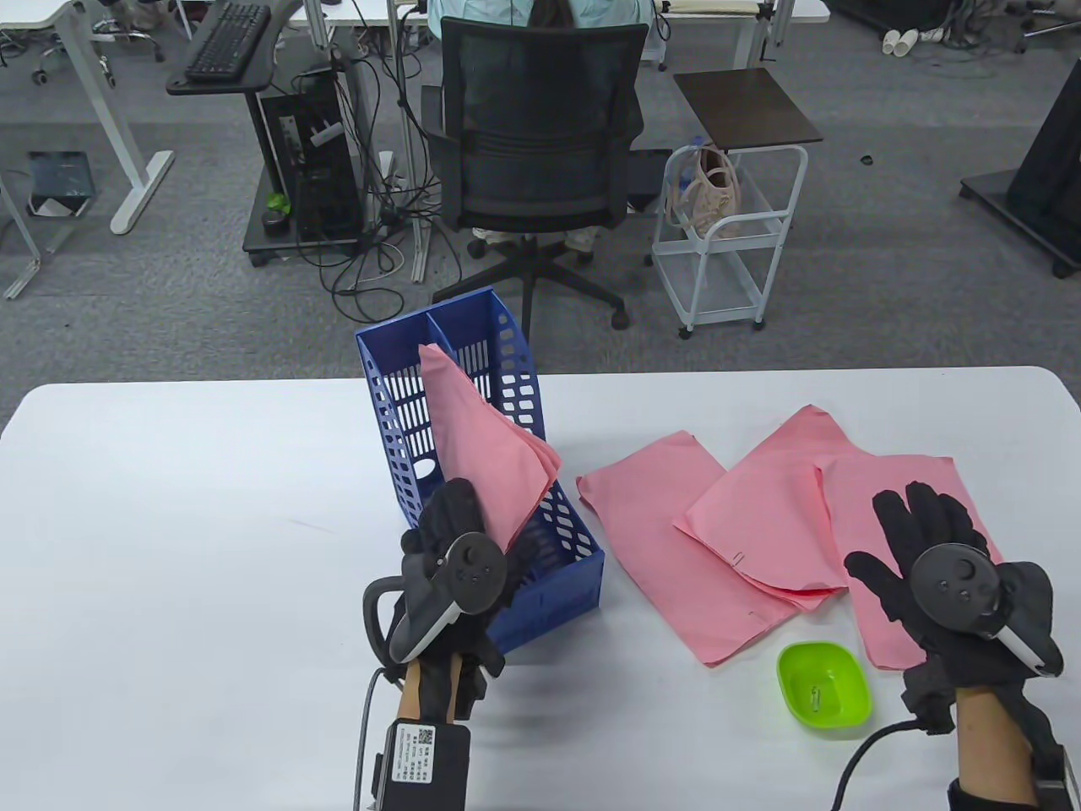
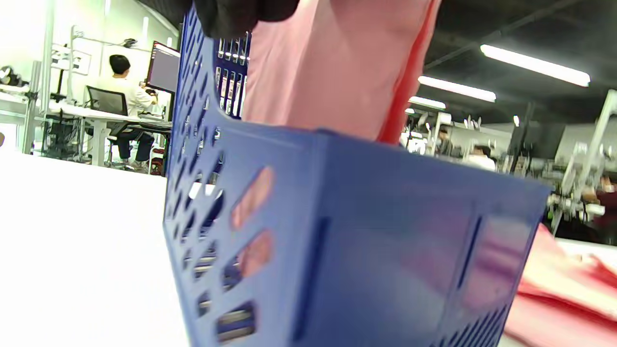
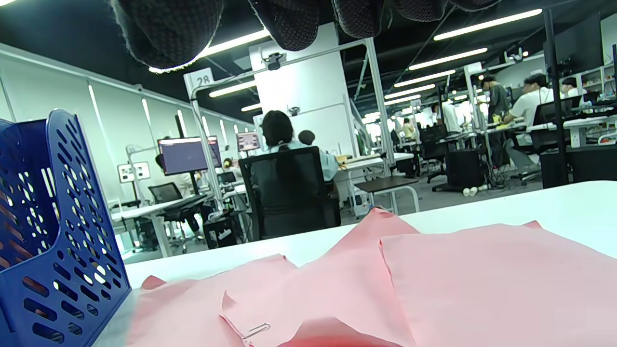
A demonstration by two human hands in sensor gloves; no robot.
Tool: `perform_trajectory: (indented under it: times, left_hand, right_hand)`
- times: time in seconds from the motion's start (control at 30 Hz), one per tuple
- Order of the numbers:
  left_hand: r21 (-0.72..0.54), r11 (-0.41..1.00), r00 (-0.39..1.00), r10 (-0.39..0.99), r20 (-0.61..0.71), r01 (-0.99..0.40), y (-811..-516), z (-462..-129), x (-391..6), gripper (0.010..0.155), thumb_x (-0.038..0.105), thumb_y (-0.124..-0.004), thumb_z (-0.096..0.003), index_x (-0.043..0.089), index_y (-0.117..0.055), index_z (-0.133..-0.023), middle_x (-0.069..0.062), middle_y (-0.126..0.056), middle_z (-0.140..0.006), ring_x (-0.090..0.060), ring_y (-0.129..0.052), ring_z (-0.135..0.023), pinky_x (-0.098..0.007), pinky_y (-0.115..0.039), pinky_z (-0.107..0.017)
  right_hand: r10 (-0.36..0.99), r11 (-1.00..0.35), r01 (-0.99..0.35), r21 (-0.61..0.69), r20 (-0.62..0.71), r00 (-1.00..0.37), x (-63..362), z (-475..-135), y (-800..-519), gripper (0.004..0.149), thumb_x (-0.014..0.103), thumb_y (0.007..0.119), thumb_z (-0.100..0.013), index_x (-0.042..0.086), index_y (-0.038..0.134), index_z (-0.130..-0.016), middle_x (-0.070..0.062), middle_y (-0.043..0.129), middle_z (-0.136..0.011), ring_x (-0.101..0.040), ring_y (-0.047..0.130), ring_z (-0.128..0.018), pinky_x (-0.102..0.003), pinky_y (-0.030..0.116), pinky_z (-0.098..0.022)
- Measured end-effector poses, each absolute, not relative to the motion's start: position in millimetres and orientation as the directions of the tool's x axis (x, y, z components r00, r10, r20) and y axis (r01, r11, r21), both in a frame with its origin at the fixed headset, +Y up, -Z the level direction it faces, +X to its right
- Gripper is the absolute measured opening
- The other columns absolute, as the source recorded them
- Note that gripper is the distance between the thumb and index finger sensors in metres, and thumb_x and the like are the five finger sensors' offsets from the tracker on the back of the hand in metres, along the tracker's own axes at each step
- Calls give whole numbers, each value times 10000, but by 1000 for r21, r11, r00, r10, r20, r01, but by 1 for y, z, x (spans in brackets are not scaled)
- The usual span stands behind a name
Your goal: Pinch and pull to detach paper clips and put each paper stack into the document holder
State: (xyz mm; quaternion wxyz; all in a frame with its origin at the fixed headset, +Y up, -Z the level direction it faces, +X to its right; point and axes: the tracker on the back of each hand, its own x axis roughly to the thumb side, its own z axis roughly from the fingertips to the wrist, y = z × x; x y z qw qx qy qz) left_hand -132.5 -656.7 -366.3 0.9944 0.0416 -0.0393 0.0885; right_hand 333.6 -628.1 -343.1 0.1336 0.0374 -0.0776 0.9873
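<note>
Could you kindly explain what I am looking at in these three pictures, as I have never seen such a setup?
A person wearing sensor gloves, a tracker on each hand, works at a white table. One camera looks down from above; one sits on each wrist, low by the table.

The left hand holds a pink paper stack in the blue holder. The right hand lies open over the rightmost stack. Two more stacks lie between; the middle stack carries a clip. A green bowl holds a removed clip.

left hand [image 1: 456, 541] holds pink stack [image 1: 486, 443] in holder [image 1: 557, 583].
</note>
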Motion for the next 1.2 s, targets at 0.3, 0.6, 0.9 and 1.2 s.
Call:
perform_trajectory:
  times: [0.3, 0.6, 0.9, 1.2]
  left_hand:
    - [123, 990, 990, -87, 107, 74, -663, -352, -150, 984, 654, -305, -494, -1, 41, -1141, -306, 13, -1179, -593, -17, -1054, -734, -128, -715]
    - [164, 984, 987, -97, 127, 75, -675, -341, -158, 974, 648, -324, -499, 13, 50, -1135, -299, 27, -1167, -589, 12, -1036, -725, -106, -707]
    - [184, 983, 992, -35, 118, 13, -667, -338, -167, 972, 644, -333, -508, 10, 48, -1137, -302, 19, -1167, -591, 6, -1034, -711, -115, -718]
    - [188, 982, 992, -30, 123, 6, -666, -338, -167, 973, 644, -337, -510, 5, 48, -1136, -306, 19, -1165, -594, 6, -1031, -705, -114, -719]
  right_hand:
    - [308, -933, -305, -193, 13, -951, 364, -339, -620, 761, 494, 582, -600, 99, 327, -1199, -346, 222, -1233, -624, 213, -1087, -712, 296, -783]
    - [261, -941, -302, 152, -242, -935, 398, -369, -689, 719, 461, 576, -619, 120, 321, -1198, -303, 246, -1244, -603, 237, -1101, -704, 317, -784]
    - [141, -833, -300, 465, -347, -927, 407, -377, -757, 757, 474, 611, -597, 105, 323, -1192, -287, 196, -1239, -587, 256, -1105, -684, 333, -792]
    - [31, -847, -202, 491, -334, -942, 400, -376, -776, 877, 527, 696, -521, 118, 235, -1145, -252, 156, -1215, -538, 249, -1109, -636, 390, -799]
